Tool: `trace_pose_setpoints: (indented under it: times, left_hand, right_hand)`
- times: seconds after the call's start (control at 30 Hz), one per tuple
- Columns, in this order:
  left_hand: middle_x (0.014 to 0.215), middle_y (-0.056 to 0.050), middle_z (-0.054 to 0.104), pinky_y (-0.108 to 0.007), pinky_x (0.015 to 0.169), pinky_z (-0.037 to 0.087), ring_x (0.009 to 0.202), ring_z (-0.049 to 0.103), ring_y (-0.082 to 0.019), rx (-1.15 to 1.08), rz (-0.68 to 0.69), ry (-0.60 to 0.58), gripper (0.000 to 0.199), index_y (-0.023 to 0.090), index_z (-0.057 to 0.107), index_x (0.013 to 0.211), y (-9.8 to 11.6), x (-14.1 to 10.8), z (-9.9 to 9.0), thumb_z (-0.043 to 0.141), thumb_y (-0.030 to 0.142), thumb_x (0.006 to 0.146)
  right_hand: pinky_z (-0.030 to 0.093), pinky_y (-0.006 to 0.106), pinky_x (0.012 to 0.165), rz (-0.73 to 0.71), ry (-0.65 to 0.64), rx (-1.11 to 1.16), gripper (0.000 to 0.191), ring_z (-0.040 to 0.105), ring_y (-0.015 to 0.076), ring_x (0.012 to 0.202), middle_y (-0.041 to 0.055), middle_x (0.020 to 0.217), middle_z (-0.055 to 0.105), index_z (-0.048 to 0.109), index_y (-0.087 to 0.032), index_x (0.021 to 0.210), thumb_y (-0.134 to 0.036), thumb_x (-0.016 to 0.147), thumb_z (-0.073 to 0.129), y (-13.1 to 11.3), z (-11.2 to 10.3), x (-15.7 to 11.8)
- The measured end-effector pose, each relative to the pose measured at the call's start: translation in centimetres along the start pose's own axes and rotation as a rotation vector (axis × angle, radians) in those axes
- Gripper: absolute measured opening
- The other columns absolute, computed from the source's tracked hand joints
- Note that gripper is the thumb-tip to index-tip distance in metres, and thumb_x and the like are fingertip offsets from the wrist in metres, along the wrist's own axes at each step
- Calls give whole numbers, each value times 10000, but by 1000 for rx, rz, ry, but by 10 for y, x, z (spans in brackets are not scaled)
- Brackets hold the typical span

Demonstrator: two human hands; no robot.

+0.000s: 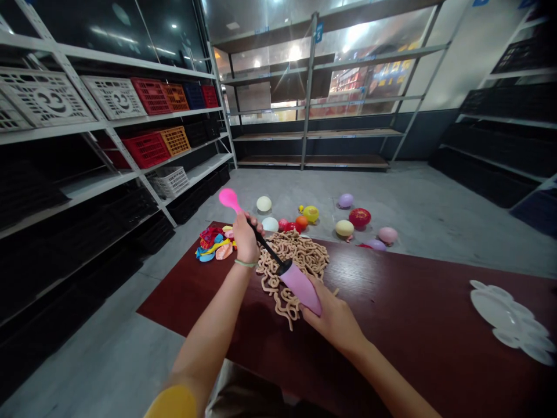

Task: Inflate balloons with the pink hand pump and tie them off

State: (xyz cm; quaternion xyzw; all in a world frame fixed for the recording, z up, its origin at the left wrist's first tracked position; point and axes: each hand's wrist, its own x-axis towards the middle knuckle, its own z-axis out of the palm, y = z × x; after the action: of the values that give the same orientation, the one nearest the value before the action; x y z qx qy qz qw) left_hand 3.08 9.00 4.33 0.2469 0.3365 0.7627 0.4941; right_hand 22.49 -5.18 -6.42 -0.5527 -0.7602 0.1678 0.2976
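Note:
A pink hand balloon pump (301, 287) slants across the table, its black rod (270, 249) drawn out of the barrel. My right hand (337, 319) wraps round the pink barrel. My left hand (247, 238) is closed round the far black end of the pump, where a bright pink balloon (229, 199) sticks out, small and narrow-necked. Part of the balloon's neck and the pump's tip are hidden by my left fingers. Under the pump lies a heap of beige, twisted strands (300, 252), on the dark red table (387, 302).
Colourful limp balloons (215, 242) lie left of the heap. White scalloped plates (509, 319) rest at the table's right. Several inflated balloons, including a red one (360, 217), are on the grey floor (418, 197). Shelves with crates (148, 149) stand left; more shelving (307, 136) stands behind.

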Motion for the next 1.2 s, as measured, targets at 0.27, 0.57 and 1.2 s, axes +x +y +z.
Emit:
trace_pose_setpoints:
  times: [0.27,0.57,1.2]
  left_hand:
    - [604,65,432,-177,386,343,420,427,-64,56,-84,-159,281,212,439,799,-33,-37,7,539,446,917]
    - [593,60,449,-183,395,368,413,437,-71,73,-150,-166,260,204,436,780,-48,-40,-16,538,408,906]
    - [612,50,466,-194,412,373,436,456,-80,40,-170,-163,267,207,442,787,-62,-55,-14,540,426,907]
  right_hand:
    - [548,377,878,190,-47,147,613,688,288,1084,89,1281,669,447,-234,1430,-342,843,583,-3,0,-3]
    - [512,437,975,117,-104,99,627,633,305,1183,103,1367,610,431,-205,1449,-334,851,568,3,-6,0]
    - [564,441,863,168,-49,23,603,699,325,1053,81,1288,668,470,-241,1425,-350,843,586,3,-3,-4]
